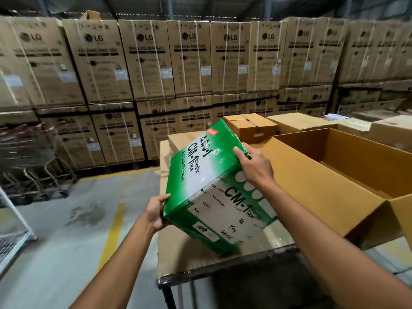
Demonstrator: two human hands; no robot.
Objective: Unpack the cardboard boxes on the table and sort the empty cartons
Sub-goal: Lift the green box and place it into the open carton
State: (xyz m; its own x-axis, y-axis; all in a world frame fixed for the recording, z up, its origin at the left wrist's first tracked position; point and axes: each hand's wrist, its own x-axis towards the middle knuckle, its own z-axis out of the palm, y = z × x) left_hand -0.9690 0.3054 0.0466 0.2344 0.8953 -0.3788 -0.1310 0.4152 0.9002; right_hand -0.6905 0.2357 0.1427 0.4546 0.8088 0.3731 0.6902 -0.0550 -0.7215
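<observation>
A green and white tape carton point(207, 181) printed "CM-1 Wonder Tape" is tilted above the table point(189, 257), its lower corner near the cardboard-covered top. My left hand point(156, 212) grips its lower left edge. My right hand point(254, 163) holds its upper right edge. To the right stands a big open brown carton point(312, 186), flaps up; its inside looks empty as far as visible. Behind the green carton sit a taped small brown box point(252, 128) and another closed brown box point(180, 139), partly hidden.
More closed brown cartons point(298, 122) lie at the back right. Stacked washing machine boxes point(147, 63) form a wall behind. Metal trolleys point(38, 161) stand at the left on the concrete floor with a yellow line point(113, 233). A white mesh frame point(11, 230) is at far left.
</observation>
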